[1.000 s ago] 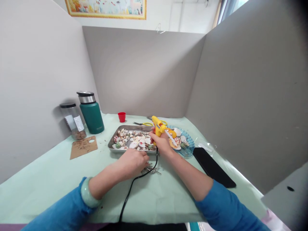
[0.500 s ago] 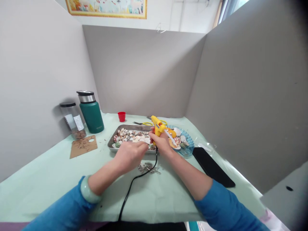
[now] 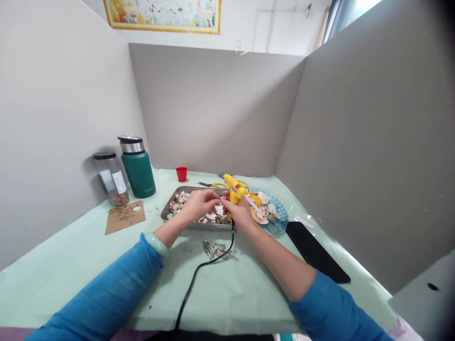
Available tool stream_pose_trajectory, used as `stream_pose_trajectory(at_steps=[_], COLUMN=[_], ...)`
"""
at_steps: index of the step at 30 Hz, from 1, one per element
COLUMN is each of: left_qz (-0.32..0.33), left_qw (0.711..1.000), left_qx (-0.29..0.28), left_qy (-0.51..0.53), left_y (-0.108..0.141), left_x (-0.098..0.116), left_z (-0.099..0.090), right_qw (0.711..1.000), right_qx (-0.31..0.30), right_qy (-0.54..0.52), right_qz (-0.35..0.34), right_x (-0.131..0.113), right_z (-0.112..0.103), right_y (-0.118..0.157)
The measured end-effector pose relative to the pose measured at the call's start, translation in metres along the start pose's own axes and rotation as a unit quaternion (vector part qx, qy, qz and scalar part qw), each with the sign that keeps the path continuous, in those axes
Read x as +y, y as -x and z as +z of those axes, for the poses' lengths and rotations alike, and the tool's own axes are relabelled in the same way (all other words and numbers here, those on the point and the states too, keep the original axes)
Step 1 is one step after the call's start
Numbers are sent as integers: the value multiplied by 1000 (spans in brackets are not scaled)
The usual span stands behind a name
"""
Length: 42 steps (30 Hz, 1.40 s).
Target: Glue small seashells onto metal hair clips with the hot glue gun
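Observation:
A yellow hot glue gun [image 3: 233, 188] is gripped in my right hand [image 3: 241, 213], with a white glue stick jutting from its rear and a black cord running down from the handle. My left hand [image 3: 201, 203] is pinched close to the right fingertips, above the tray; whatever sits between its fingers is too small or hidden to make out. Below both hands is a metal tray [image 3: 194, 224] of seashells [image 3: 181, 199], partly covered by my left hand. Several silver metal clips [image 3: 216, 251] lie on the cloth in front of the tray, beside the cord.
Right of the tray are a blue plate [image 3: 282, 213] of shells and a black flat object [image 3: 316, 253]. Scissors [image 3: 213, 184] and a red cup [image 3: 181, 174] stand behind. A green bottle [image 3: 139, 175], jar [image 3: 112, 180] and brown board [image 3: 125, 218] are left. Grey panels [image 3: 213, 109] enclose the table.
My left hand has moved up and forward from in front of the tray to over it, meeting the right fingertips. The clips show more fully. My right hand still holds the glue gun.

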<state>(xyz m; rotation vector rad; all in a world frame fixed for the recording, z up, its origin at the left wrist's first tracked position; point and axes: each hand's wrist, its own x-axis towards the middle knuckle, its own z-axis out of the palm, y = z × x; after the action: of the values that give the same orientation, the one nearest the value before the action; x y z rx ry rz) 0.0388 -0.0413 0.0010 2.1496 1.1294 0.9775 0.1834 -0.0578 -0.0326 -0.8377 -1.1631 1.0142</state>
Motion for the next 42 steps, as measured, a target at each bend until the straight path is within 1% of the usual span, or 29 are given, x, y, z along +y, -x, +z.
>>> stream_pose_trajectory(at_steps=[3,6,8,9,11,14,17,19,23,26,29,33,36,38,42], left_qz=[-18,-25,-34,-43,-55,-44,-39,-47,-85,-114,-130,-129,-125,-126,-136], left_qw=[997,990,982,980,981,983,984,985,969,952,939,929,927,930,939], left_qx=[33,74,89,80,39,-28,-45,-54,-86,-90,-89,-89,-95,-95,-69], left_qy=[64,116,161,175,182,178,165,159,217,269,306,336,340,331,308], left_y=[0,-1,-2,-2,-2,-1,2,3,6,7,7,5,5,6,7], left_x=[-10,-13,-14,-14,-14,-13,-10,-8,-5,-5,-10,-22,-24,-22,-18], left_z=[-1,-14,-24,-27,-28,-19,-7,-1,2,2,3,6,7,6,5], right_qw=[1000,999,999,999,1000,1000,999,999,1000,999,999,999,999,999,999], right_qx=[0,18,21,18,7,-4,-6,-4,-7,-20,-36,-21,-7,-11,-25], right_qy=[20,30,26,23,15,9,18,21,15,1,-15,-10,-8,-2,1], right_qz=[11,15,14,14,14,20,27,25,27,28,25,32,34,32,28], right_x=[-1,-2,-2,-2,-1,0,-1,-2,-4,-4,-1,3,3,2,1], right_z=[1,2,2,2,1,1,1,2,2,2,1,1,2,2,2], right_y=[0,0,0,0,0,0,0,0,2,2,1,-1,-1,-1,-1])
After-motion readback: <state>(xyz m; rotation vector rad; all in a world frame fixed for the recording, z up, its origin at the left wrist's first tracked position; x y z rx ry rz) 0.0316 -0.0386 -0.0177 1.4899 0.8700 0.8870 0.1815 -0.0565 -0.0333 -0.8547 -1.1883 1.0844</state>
